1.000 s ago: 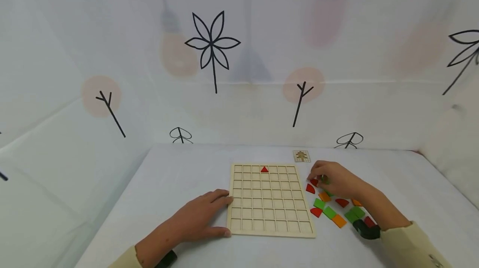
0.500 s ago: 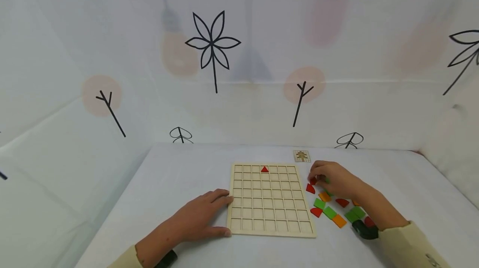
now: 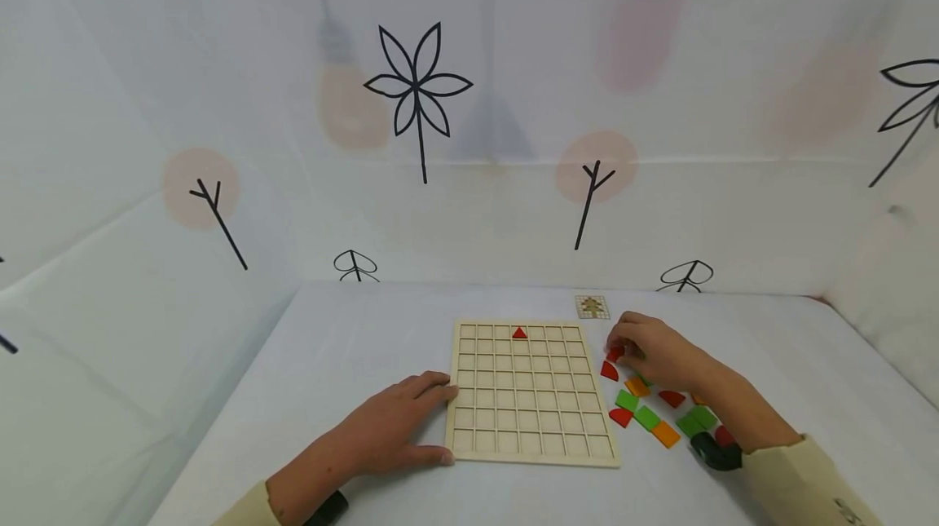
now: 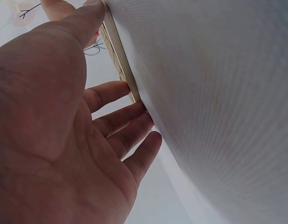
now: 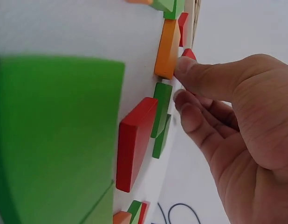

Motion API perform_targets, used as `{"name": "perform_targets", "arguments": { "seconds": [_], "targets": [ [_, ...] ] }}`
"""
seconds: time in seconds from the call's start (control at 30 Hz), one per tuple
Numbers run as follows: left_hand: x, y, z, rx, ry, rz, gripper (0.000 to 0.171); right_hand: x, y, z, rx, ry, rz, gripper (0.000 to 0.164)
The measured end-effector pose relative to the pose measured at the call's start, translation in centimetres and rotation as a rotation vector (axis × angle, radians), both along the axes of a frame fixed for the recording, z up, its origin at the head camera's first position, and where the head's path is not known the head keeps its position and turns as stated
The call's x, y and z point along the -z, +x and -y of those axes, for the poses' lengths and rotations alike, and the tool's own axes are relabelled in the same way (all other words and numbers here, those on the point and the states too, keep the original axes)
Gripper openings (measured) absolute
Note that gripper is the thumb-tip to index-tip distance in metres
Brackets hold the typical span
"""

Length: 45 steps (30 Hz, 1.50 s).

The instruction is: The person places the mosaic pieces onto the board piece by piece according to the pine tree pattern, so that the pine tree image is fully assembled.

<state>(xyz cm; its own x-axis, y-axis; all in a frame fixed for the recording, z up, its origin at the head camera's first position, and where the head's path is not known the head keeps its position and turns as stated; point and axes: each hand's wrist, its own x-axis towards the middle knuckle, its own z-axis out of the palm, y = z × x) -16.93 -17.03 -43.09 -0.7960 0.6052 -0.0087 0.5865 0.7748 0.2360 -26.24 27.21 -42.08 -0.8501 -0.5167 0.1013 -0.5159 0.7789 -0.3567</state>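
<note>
Reading the grid board (image 3: 529, 399) as a clock dial with twelve away from the person, two cream sleeves (image 3: 813, 479) come in nearest, at seven and four o'clock. The left hand (image 3: 389, 426) lies spread, thumb touching the board's edge at eight o'clock and fingertips touching it at nine. The board rests flat on the white table (image 3: 367, 338), its near edge running past six. Loose flat pieces are scattered between two and four o'clock: an orange square (image 3: 665, 434) on the near side of the spread, a green square (image 3: 647, 417) just beside it, and a red quarter-round (image 3: 609, 371) close to the board at half past two. Over the far side of these, toward three, the right hand (image 3: 655, 352) has its fingers bent, pinching a red piece (image 3: 615, 354) between thumb and fingertips; its full outline is hidden. Inside the board at twelve, a red triangle (image 3: 519, 333) sits in the middle cell of the farthest row. Beyond the board at one o'clock lies a small tree-pattern card (image 3: 591, 307), and farthest stands a white backdrop (image 3: 499, 216) printed with black plant drawings.
</note>
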Motion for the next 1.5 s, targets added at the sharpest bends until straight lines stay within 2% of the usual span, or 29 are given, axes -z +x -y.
{"name": "perform_targets", "arguments": {
  "seconds": [0.2,0.4,0.67,0.83,1.17,1.5],
  "targets": [
    [0.0,0.0,0.0,-0.004,0.002,0.008,0.083,-0.2,-0.1,0.0,-0.013,-0.033,0.015,0.021],
    [0.0,0.0,0.0,-0.005,0.005,0.016,0.084,-0.6,-0.2,0.2,-0.026,-0.064,-0.012,0.021],
    [0.3,-0.1,0.1,-0.008,-0.003,0.021,0.084,-1.2,0.0,1.6,-0.097,-0.103,-0.083,0.02],
    [0.3,-0.2,0.0,-0.005,-0.007,0.022,0.084,-1.6,0.2,2.9,-0.13,-0.115,-0.067,0.021],
    [0.2,-0.2,0.1,-0.005,-0.02,0.02,0.085,-2.0,0.1,4.9,-0.087,-0.113,-0.028,0.015],
    [0.2,-0.1,0.1,-0.009,-0.013,0.032,0.084,-1.7,-0.9,6.8,-0.093,-0.193,-0.037,0.008]
  ]
}}
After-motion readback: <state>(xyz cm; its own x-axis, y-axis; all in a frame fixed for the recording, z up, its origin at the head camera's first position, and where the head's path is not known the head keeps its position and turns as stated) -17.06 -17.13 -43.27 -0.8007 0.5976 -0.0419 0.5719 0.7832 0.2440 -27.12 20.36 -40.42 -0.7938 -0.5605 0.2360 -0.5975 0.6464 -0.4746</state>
